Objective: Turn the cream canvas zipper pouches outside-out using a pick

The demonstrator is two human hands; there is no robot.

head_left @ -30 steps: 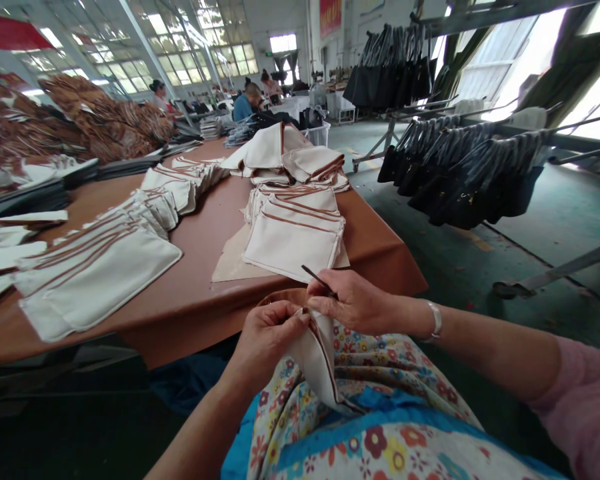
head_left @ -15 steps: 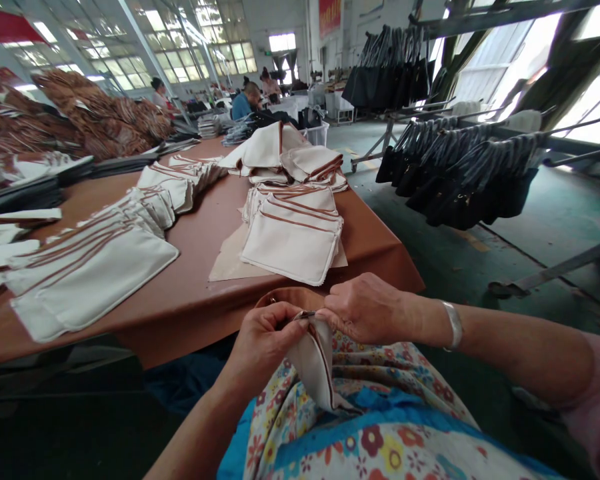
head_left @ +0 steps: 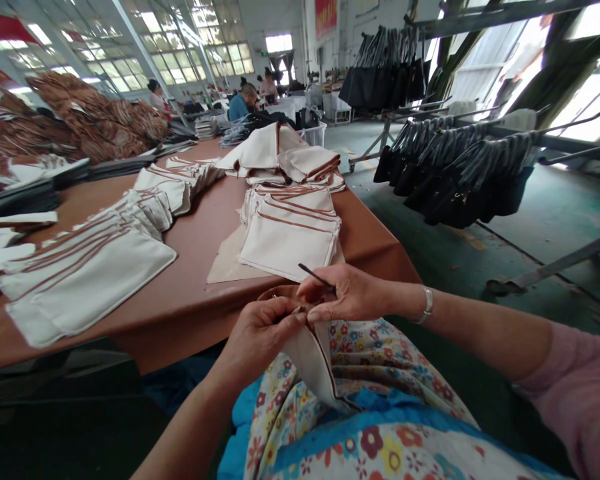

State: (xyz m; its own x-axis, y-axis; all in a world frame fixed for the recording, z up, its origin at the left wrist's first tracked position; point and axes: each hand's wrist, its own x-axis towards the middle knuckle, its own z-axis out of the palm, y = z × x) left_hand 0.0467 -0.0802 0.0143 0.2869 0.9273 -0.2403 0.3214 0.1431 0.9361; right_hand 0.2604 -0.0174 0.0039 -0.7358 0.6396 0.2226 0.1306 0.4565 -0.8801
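My left hand (head_left: pixel 265 330) pinches the top edge of a white leather piece (head_left: pixel 313 367) with brown edging, which hangs down over my flowered apron (head_left: pixel 375 440). Close against it, my right hand (head_left: pixel 347 293) is closed round a thin dark tool (head_left: pixel 311 273), whose tip points up and to the left. The right fingertips meet the brown edge of the piece beside my left thumb. A brown leather strip (head_left: pixel 280 291) shows just behind the fingers. What the tool's lower end does is hidden in my hand.
A brown-covered table (head_left: pixel 200 240) bears a stack of white pieces (head_left: pixel 287 243), a fanned row of white pieces (head_left: pixel 100 280) and a folded white heap (head_left: pixel 260 150). Racks of black bags (head_left: pixel 460 173) stand at right. A person in blue (head_left: pixel 241 103) sits farther back.
My right hand has turned so that the dark tool now sticks up to the left; before, it lay low between my fingertips. My left hand keeps its pinch. The view has shifted slightly.
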